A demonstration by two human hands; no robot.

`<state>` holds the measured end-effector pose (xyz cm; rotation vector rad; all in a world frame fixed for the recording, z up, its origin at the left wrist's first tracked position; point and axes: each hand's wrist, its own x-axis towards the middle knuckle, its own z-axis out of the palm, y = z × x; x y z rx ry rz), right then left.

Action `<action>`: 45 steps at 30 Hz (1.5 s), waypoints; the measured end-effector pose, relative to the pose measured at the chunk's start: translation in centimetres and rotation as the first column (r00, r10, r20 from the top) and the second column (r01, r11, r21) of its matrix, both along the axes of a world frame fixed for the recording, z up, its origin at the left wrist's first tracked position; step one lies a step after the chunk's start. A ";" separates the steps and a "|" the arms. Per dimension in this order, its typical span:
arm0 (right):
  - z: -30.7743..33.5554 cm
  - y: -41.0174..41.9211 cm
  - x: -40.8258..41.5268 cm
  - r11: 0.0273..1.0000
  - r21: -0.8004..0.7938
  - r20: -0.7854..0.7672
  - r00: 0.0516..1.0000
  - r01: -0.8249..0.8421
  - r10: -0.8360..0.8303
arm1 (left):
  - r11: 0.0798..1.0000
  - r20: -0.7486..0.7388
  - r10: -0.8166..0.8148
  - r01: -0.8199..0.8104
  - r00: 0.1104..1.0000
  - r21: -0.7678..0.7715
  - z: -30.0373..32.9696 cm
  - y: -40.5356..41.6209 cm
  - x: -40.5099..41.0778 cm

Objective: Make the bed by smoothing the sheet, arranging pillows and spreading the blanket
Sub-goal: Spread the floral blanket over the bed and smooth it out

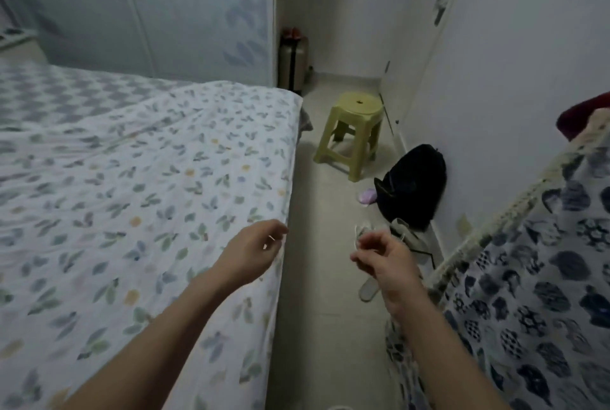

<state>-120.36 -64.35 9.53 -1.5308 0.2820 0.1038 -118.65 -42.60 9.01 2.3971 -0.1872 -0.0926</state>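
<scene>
A white sheet (148, 195) printed with small leaves and flowers covers the bed on the left and lies mostly flat, with faint creases running across its middle. My left hand (254, 251) hovers over the bed's right edge, fingers loosely curled and holding nothing. Over the floor beside the bed, my right hand (383, 258) hangs with loosely curled fingers, also holding nothing. A blue-and-white patterned blanket (528, 294) with a fringed edge hangs at the right. No pillow is in view.
A narrow floor aisle runs between the bed and the right wall. In it stand a yellow-green plastic stool (353, 132), a black bag (412, 188), slippers (369, 287) and a small purple item (367, 195). A suitcase (293, 59) stands at the far end beside a leaf-patterned wardrobe (165, 13).
</scene>
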 end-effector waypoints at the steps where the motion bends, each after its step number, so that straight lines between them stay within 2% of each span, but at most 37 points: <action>1: 0.3 0.5 2.5 1.000 0.012 0.005 1.000 -0.015 0.015 | 1.000 0.000 0.010 -0.010 1.000 0.013 0.4 0.5 2.1; 12: -1.6 2.2 23.8 0.990 0.073 -0.053 0.991 -0.117 0.121 | 0.982 -0.029 0.178 -0.176 0.984 0.067 0.9 2.6 19.2; 23: -0.2 -2.0 52.5 0.971 0.016 -0.008 0.971 -0.238 0.238 | 0.946 -0.009 0.322 -0.321 0.947 0.041 2.3 -1.6 45.2; 30: 0.0 -1.7 66.9 0.955 0.006 -0.036 0.955 -0.296 0.296 | 0.922 -0.019 0.383 -0.382 0.923 0.062 2.5 -0.8 58.2; 36: -1.6 -0.3 78.9 0.955 0.017 -0.071 0.952 -0.297 0.297 | 0.917 -0.011 0.399 -0.399 0.917 0.008 0.7 0.7 70.8; 40: -1.2 1.8 88.5 0.963 -0.033 -0.084 0.961 -0.268 0.265 | 0.917 -0.007 0.397 -0.397 0.918 -0.030 0.4 2.4 81.1; 45: 1.8 7.4 100.8 0.909 -0.100 -0.069 0.914 -0.404 0.399 | 0.890 0.030 0.456 -0.455 0.890 -0.038 2.8 6.6 91.8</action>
